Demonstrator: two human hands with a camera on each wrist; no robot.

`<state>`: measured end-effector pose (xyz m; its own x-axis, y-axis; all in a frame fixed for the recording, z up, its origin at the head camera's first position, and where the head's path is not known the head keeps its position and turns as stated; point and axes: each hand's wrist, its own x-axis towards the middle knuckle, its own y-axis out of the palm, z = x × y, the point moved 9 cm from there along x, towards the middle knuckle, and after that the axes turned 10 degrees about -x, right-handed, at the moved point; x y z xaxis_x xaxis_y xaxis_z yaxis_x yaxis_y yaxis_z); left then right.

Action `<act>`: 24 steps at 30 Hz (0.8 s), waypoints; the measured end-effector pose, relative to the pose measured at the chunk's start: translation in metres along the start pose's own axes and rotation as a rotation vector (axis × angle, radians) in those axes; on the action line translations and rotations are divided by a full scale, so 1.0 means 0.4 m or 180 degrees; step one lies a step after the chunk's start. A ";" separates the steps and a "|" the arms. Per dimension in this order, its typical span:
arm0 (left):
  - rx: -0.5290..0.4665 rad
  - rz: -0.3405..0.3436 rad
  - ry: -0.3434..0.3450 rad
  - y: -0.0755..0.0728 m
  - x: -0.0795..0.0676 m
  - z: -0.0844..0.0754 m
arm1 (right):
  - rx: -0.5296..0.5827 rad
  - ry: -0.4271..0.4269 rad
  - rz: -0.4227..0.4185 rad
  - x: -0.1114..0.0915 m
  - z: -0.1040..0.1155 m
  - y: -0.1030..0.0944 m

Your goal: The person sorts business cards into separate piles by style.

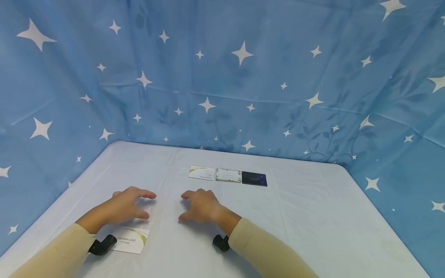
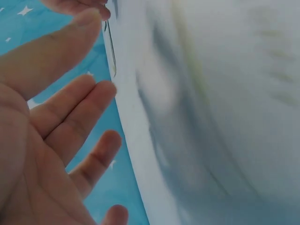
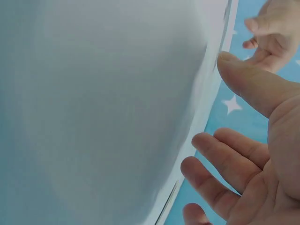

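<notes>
Over the left-middle part of the white table, my left hand (image 1: 126, 205) reaches inward with thumb and fingers spread and nothing between them. My right hand (image 1: 201, 206) faces it across a gap, likewise spread and holding nothing. Beneath the left wrist lies a white business card stack (image 1: 130, 240) printed "COMPANY LOGO", partly covered by the forearm and a black wrist camera. In the left wrist view the left palm (image 2: 28, 140) shows bare, fingers relaxed. The right wrist view shows the right palm (image 3: 262, 187) bare too, its thumb apart from the fingers.
Beyond the hands, a row holds a white card with a gold curve (image 1: 201, 173), a floral-bordered card (image 1: 228, 175) and a dark blue card (image 1: 254, 178). A blue star-patterned curtain (image 1: 222, 77) hangs behind the white tabletop (image 1: 313, 216). Black wrist cameras sit under both wrists.
</notes>
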<state>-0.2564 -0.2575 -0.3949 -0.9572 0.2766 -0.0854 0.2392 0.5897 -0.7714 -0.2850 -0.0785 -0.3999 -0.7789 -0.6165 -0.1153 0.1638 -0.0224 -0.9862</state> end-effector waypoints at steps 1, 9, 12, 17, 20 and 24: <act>0.0000 0.0024 -0.0019 -0.002 -0.021 0.005 | -0.0001 -0.0032 0.0018 -0.003 0.011 0.002; 0.0013 0.0130 -0.0200 0.006 -0.136 0.055 | 0.0021 -0.0202 0.0062 -0.020 0.073 0.001; 0.0013 0.0084 -0.0167 0.012 -0.148 0.064 | 0.0007 -0.0213 0.0067 -0.022 0.083 0.003; 0.0034 0.0026 -0.0111 0.016 -0.131 0.057 | -0.0007 -0.0237 0.0093 -0.024 0.098 0.012; 0.0084 0.0015 -0.0082 0.019 -0.107 0.040 | -0.0090 -0.0266 0.0094 -0.024 0.106 0.016; 0.0142 -0.0017 -0.0060 0.026 -0.071 0.010 | -0.0206 -0.0282 0.0112 -0.027 0.113 0.017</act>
<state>-0.2275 -0.2623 -0.4030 -0.9614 0.2589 -0.0928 0.2270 0.5566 -0.7992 -0.2481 -0.1078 -0.4001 -0.7164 -0.6831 -0.1421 0.1485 0.0497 -0.9877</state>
